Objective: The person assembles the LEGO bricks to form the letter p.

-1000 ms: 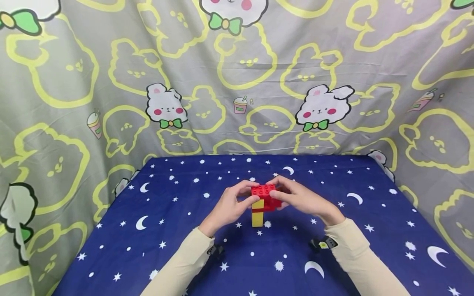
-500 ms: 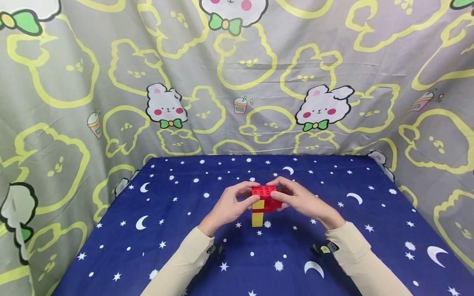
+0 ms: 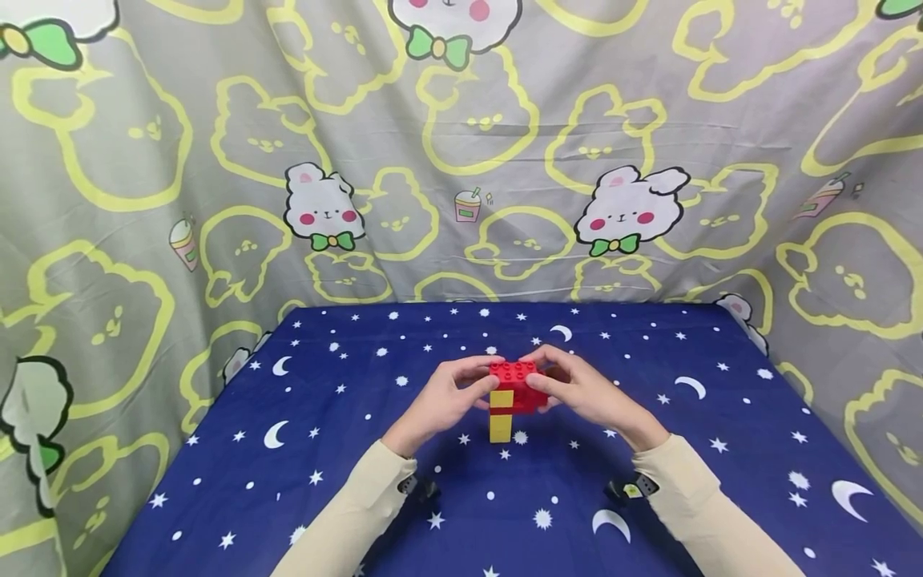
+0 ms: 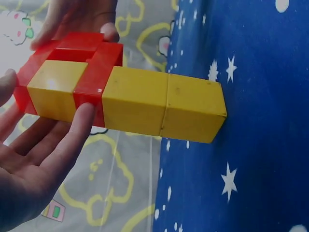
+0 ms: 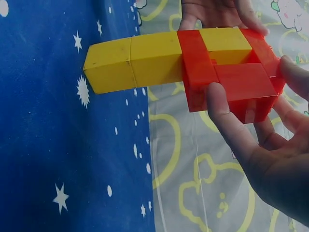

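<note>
A toy building-brick structure stands in the middle of the head view. Its top is a studded red brick [image 3: 514, 372]. Below, the wrist views show a yellow block [image 4: 59, 79] and a red block [image 5: 245, 79] side by side over a lower red brick [image 4: 96, 72]. Two stacked yellow blocks [image 3: 501, 427] form a narrow leg underneath. My left hand [image 3: 440, 401] grips the red upper part from the left, a finger reaching to the lower red brick. From the right my right hand [image 3: 591, 394] grips it too, one fingertip on the lower red brick. Part of the far side is hidden.
A dark blue cloth [image 3: 346, 481] with white stars and moons covers the table. Behind and at both sides hangs a grey curtain [image 3: 433, 144] with yellow outlines and rabbits. A small black camera [image 3: 629, 487] sits on the right wrist.
My left hand's thumb has shifted slightly up the brick structure, so more of the upper yellow block shows. The right hand and the structure have hardly moved.
</note>
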Demonstrator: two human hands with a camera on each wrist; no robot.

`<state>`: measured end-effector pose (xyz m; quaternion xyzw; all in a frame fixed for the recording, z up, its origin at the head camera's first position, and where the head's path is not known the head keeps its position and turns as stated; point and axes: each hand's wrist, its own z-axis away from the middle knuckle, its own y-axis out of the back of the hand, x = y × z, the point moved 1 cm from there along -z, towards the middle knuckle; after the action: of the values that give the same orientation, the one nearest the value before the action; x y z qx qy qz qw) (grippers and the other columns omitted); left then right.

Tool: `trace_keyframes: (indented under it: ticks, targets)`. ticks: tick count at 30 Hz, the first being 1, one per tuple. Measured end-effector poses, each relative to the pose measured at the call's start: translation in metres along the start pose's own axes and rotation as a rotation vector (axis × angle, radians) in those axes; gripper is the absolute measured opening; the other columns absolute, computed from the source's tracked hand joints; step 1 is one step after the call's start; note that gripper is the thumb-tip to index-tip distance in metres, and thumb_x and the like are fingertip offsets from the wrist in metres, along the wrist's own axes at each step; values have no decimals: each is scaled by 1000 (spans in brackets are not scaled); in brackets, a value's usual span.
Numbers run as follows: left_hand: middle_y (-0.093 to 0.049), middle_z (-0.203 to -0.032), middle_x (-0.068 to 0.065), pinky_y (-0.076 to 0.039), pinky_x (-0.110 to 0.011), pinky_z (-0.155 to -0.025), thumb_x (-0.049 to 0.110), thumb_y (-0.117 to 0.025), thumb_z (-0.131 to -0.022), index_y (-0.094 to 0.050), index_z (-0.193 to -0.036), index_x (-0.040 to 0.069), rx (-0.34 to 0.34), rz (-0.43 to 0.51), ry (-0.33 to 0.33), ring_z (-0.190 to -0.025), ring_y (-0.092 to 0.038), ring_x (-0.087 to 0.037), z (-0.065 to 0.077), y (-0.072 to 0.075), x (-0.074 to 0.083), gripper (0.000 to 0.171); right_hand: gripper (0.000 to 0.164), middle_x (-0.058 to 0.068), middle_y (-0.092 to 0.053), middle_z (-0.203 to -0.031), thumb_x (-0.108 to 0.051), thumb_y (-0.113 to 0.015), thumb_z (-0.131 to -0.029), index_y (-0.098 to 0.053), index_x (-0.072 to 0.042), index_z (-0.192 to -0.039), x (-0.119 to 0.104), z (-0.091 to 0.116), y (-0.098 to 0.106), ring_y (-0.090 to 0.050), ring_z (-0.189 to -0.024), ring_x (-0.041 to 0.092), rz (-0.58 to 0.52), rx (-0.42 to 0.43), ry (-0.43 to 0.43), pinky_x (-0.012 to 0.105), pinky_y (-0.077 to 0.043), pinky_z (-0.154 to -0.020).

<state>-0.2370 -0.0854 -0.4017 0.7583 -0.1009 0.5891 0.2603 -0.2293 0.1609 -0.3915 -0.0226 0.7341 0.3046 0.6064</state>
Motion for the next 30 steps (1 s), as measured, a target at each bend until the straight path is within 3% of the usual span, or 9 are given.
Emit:
trace_keyframes:
  ticks: [5,10,17,23,30]
  targets:
    - [-69,-129,-18,-62,-41,-79,21,-67,-101,-60,-142,8,-9,-7,-14,-110,-71,-30,-1,-1,2,44,37,17,-60,-125,-31,-66,-101,-57,-12,-131,-1,2,1,-67,-106,31,12,5,5,46,-62,-78]
    - [-68,-129,-17,-61,-44,-82,23,-68,-100,-59,-143,9,-1,12,18,-111,-71,-30,2,-2,2,46,40,16,-62,-125,-32,-68,-100,-59,-12,-133,3,2,-1,-67,-108,31,9,24,-17,45,-62,-77]
    - [-65,-134,-13,-60,-48,-87,26,-68,-100,-58,-145,13,-20,7,33,-114,-67,-28,6,1,3,47,35,8,-68,-114,-34,-69,-98,-64,-14,-127,12,5,-9,-66,-97,24,89,145,16,40,-61,-77]
    - [-66,-127,-6,-59,-35,-87,23,-73,-97,-59,-144,16,-21,-130,-40,-116,-65,-25,4,3,4,49,31,6,-68,-114,-35,-71,-97,-63,-16,-120,12,8,-8,-67,-106,26,157,214,51,31,-59,-78]
    - [-63,-111,-6,-56,-31,-83,19,-75,-94,-62,-142,14,49,-231,-100,-111,-66,-24,6,2,5,49,39,4,-70,-115,-37,-77,-92,-62,-16,-122,14,15,-2,-66,-109,24,212,232,37,40,-58,-88]
